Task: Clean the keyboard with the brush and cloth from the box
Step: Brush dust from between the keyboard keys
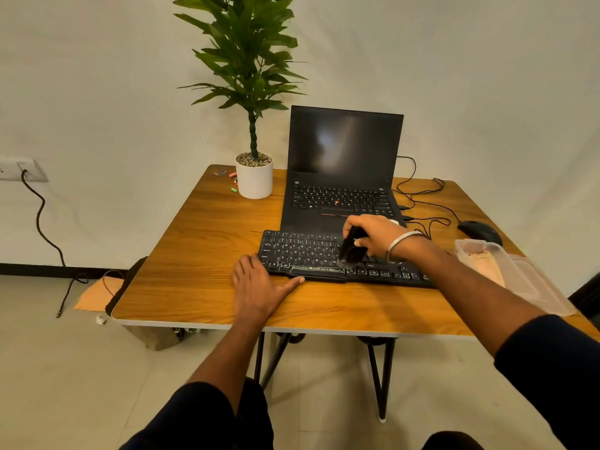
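A black keyboard (305,251) lies on the wooden table (201,254) in front of a laptop. My right hand (373,233) grips a black brush (349,251), its bristles down on the keys near the middle of the lower rows. My left hand (256,287) rests flat on the table at the keyboard's front left corner, fingers straight against its edge and thumb stretched along the front. A clear plastic box (506,274) at the right holds a peach-coloured cloth (483,259).
An open black laptop (344,170) stands behind the keyboard. A white potted plant (254,177) sits at the back left, with small coloured bits beside it. A black mouse (479,232) and cables lie at the back right. The table's front edge is close to me.
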